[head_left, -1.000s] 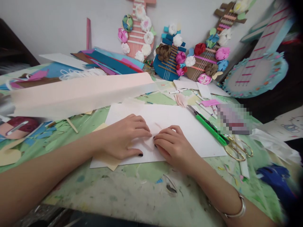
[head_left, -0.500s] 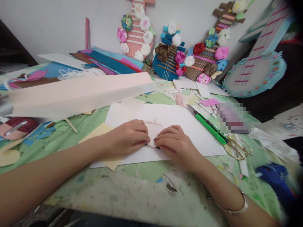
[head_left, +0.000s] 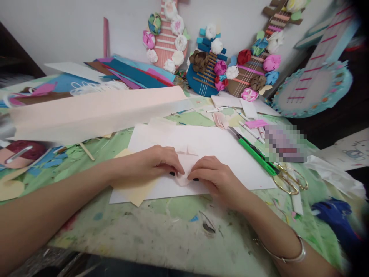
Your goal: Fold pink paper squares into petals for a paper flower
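Observation:
A small pale pink paper piece (head_left: 184, 177) with a crease and a slit near its top lies on a white sheet (head_left: 230, 169). My left hand (head_left: 163, 163) grips its left edge between bent fingers and thumb. On the opposite edge, my right hand (head_left: 215, 175) pinches the same paper with its fingertips. Parts of the paper are hidden beneath both hands. Under my left wrist a yellow paper sheet (head_left: 137, 192) rests partly over the white one. A green box cutter (head_left: 256, 156) lies on the right part of the white sheet, its blade pointing away.
Gold-handled scissors (head_left: 288, 181) lie right of the cutter. A large pale pink paper sheet (head_left: 100, 107) stretches across the back left. Decorated paper guitars (head_left: 203, 77) lean against the wall. Folded pink petals (head_left: 220, 120) sit behind the white sheet, and paper scraps (head_left: 72, 154) litter the left side.
My left fingers have shifted slightly and spread from the right fingertips, so more of the pink paper shows between the hands. The right hand has moved only a little.

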`<state>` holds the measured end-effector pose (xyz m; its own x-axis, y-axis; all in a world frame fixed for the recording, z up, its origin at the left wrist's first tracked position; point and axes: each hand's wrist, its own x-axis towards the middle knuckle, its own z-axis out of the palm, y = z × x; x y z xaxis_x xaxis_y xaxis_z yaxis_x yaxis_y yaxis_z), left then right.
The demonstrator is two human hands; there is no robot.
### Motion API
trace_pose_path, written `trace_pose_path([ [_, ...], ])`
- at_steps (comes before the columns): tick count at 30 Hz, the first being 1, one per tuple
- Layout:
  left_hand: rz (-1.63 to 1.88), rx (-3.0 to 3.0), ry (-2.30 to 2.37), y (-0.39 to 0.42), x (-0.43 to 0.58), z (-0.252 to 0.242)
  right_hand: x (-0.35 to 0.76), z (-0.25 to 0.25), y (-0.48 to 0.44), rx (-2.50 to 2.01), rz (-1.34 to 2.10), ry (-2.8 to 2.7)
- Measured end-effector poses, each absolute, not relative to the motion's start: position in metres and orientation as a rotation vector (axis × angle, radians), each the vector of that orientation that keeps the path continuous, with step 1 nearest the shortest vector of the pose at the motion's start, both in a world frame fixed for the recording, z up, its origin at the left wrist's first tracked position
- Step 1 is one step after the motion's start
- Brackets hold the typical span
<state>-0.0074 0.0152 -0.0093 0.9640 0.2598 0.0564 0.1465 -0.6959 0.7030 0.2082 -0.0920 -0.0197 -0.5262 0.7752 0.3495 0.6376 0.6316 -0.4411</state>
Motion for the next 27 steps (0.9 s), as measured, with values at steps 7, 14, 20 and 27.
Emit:
trace_pose_path([
  [7, 0.275, 2.216, 0.386, 0.010, -0.005, -0.010, 0.203, -0.020, -0.094, -1.239, 0.410, -2.245],
  [14, 0.298, 2.221, 0.257, 0.009, -0.001, -0.011, 0.199, -0.024, -0.093, -1.304, 0.455, -2.172],
  [20, 0.322, 2.220, 0.456, 0.003, 0.002, -0.013, 0.197, -0.025, -0.092, -1.326, 0.459, -2.123],
  [27, 0.401, 2.225, 0.543, -0.004, 0.007, -0.017, 0.195, -0.026, -0.091, -1.392, 0.471, -2.054],
])
